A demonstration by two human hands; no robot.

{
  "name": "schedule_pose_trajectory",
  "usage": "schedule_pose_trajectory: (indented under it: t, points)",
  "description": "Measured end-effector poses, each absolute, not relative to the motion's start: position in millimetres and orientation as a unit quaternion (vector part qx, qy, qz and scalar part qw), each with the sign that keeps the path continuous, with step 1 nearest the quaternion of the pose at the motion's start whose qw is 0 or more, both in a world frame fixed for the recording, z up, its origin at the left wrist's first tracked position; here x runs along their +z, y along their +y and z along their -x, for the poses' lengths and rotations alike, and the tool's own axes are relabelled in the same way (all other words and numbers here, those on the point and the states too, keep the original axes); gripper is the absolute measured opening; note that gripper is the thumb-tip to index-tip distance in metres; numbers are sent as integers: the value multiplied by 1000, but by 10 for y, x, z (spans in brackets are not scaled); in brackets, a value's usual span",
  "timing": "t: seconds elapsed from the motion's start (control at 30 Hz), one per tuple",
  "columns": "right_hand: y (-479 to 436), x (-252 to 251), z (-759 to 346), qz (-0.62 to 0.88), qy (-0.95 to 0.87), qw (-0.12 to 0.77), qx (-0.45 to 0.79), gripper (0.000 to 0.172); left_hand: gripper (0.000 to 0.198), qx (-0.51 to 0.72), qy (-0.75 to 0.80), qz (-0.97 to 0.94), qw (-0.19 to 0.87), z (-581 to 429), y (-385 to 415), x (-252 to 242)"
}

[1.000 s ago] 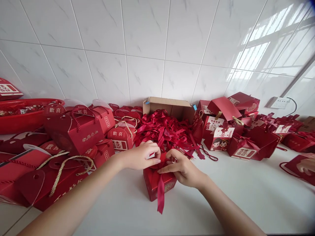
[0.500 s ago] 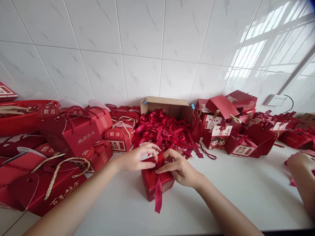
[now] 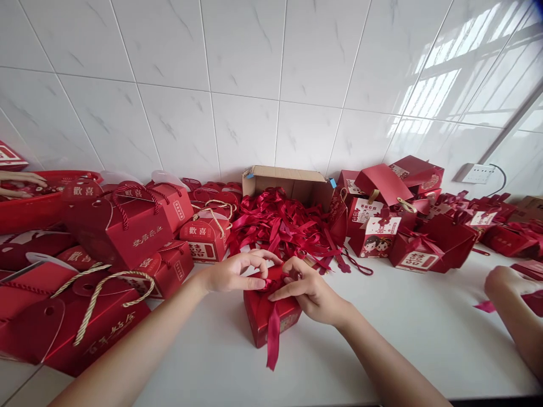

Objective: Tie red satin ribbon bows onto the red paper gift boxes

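Observation:
A small red gift box (image 3: 271, 316) stands on the white table between my two hands. A red ribbon (image 3: 274, 336) runs over its top, and one tail hangs down the near side past the table-level edge. My left hand (image 3: 235, 273) is at the top left of the box, its thumb and fingers pinched on the ribbon. From the right, my right hand (image 3: 307, 288) pinches the ribbon too, index finger lying across the box top. The ribbon's knot or loop is partly hidden by my fingers.
Behind the box, a cardboard carton (image 3: 292, 174) spills red ribbons (image 3: 284, 220). Red boxes with rope handles (image 3: 127, 232) crowd the left; more boxes (image 3: 416, 249) stand right. A person's hand (image 3: 507, 282) works at far right, another hand (image 3: 23, 180) over a red basin (image 3: 34, 209).
My left hand has shifted slightly and its fingers have moved over the ribbon. My right hand stays nearly still. The hands of others at both sides have moved.

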State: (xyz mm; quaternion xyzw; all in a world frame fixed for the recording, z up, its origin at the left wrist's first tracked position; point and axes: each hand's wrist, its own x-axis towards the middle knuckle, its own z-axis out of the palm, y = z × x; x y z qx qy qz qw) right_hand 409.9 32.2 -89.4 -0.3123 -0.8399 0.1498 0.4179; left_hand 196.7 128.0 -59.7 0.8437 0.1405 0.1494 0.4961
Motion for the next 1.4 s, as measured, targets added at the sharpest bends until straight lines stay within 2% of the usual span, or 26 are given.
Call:
schedule_pose_trajectory:
  t: [0.2,0.47,0.7,0.93,1.03,1.2,1.4]
  points:
    - [339,-925,-4102,300,-837,429,157,41,21,173,143,-808,545,-1986,1254,-628]
    - [325,-926,-4102,301,-832,436,167,44,25,151,165,-807,546,-1940,1191,-625]
    - [304,-923,-4097,312,-826,432,182,43,10,240,162,-780,555,-1953,1164,-686]
    - [286,-917,-4080,316,-827,431,175,44,14,186,195,-781,564,-1963,1116,-663]
    - [283,-921,-4074,313,-827,433,172,43,22,174,205,-801,535,-1949,1103,-664]
    - [280,-933,-4076,313,-828,433,173,44,18,179,216,-830,482,-1937,1091,-664]
    - [280,-955,-4085,318,-825,427,189,43,29,195,220,-808,511,-1950,1074,-619]
